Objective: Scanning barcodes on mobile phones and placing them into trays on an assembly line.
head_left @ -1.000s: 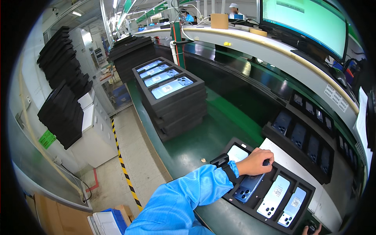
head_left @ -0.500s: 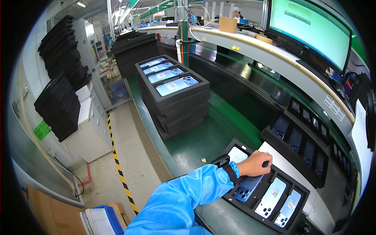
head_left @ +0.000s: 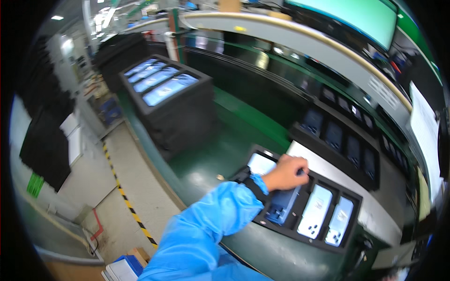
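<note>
My left hand (head_left: 285,173), in a blue sleeve with a black strap at the wrist, is closed over a black foam tray (head_left: 354,196). Its curled fingers are around a small dark thing too hidden to name. Below the hand a dark blue phone (head_left: 280,209) lies in the tray, camera end toward me, its far end partly covered. On its left is a phone with a pale face (head_left: 260,164), partly behind the wrist. To its right lie a pale phone (head_left: 315,213) and a light blue phone (head_left: 339,221), both with labels. My right hand is out of view.
A tall stack of black foam trays (head_left: 178,117) with light blue phones on top stands at the far left of the green bench (head_left: 201,175). More trays hold dark phones (head_left: 333,136) at the right. Above is a shelf (head_left: 323,44) with a monitor (head_left: 349,18).
The whole view has swung, so the scene sits further left and higher, with some blur. My left hand stays closed over the same tray and dark blue phone.
</note>
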`<state>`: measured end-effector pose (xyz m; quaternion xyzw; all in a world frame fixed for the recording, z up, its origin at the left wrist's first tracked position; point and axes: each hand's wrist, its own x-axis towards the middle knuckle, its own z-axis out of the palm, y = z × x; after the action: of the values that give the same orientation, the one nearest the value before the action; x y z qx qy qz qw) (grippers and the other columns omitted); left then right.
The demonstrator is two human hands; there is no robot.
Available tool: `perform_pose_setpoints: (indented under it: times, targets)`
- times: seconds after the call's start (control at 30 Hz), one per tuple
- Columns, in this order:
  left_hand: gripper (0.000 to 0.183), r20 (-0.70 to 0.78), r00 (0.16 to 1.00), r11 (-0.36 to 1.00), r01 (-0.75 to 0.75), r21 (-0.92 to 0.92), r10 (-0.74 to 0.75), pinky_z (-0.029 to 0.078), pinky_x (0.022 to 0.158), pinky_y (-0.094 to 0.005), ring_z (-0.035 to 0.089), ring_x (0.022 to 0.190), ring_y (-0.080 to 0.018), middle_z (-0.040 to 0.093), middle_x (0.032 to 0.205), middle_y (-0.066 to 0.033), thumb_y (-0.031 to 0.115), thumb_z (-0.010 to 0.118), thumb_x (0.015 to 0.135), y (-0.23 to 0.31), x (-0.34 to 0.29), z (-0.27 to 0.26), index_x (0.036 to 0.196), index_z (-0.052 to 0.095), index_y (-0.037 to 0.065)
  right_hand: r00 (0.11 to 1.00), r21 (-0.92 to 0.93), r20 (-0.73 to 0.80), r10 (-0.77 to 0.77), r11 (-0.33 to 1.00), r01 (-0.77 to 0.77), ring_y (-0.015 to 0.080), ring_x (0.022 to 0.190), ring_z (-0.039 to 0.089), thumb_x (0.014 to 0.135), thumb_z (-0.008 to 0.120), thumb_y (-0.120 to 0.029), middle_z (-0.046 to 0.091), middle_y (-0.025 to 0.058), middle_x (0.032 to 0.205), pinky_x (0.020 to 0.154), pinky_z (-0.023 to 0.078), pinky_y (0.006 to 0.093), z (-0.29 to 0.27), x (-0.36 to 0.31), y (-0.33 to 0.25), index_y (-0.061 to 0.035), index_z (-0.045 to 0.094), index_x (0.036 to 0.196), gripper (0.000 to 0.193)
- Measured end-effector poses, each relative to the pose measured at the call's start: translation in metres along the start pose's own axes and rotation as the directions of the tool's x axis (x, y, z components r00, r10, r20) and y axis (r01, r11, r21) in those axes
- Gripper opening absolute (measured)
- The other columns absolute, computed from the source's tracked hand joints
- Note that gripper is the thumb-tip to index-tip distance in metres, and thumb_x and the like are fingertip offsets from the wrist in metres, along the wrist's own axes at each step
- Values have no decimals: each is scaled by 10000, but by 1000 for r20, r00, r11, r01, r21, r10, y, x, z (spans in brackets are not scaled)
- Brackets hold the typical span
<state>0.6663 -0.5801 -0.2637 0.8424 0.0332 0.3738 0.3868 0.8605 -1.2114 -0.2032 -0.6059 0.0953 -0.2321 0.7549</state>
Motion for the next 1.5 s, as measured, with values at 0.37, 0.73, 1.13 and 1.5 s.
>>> perform_pose_setpoints:
  times: [0.37,0.73,1.13,1.5]
  targets:
    - [141,129,989,983,96,-157,-76,473,956,-365,642,1019,-264,683,1058,-140,95,699,832,1,4,-12,882,590,20,61,-542,832,551,786,296,141,573,639,1008,626,-283,691,76,693,541,509,302,264,-299,37,3,709,935,307]
    - [223,242,968,946,-24,323,-59,308,1121,-459,497,1280,-341,592,1332,-144,323,655,920,21,-11,-16,1019,725,136,659,-459,742,-124,621,635,262,920,677,858,768,-221,714,153,968,814,532,394,203,-239,45,-19,662,1227,434]
    - [278,-178,979,966,140,216,-102,454,1031,-402,606,1176,-340,649,1259,-160,204,664,925,14,-33,-90,1166,693,67,836,-440,407,367,881,-173,108,639,574,920,677,-129,578,4,765,559,452,257,169,-169,32,-66,637,1260,348]
    - [370,-235,884,908,360,-214,-405,384,1132,-387,512,1341,-323,537,1433,-177,243,560,1021,-25,-78,-103,1290,583,-9,-368,-662,747,553,569,-489,134,578,606,972,642,-172,670,104,845,502,491,261,322,-407,33,-21,576,1044,180]
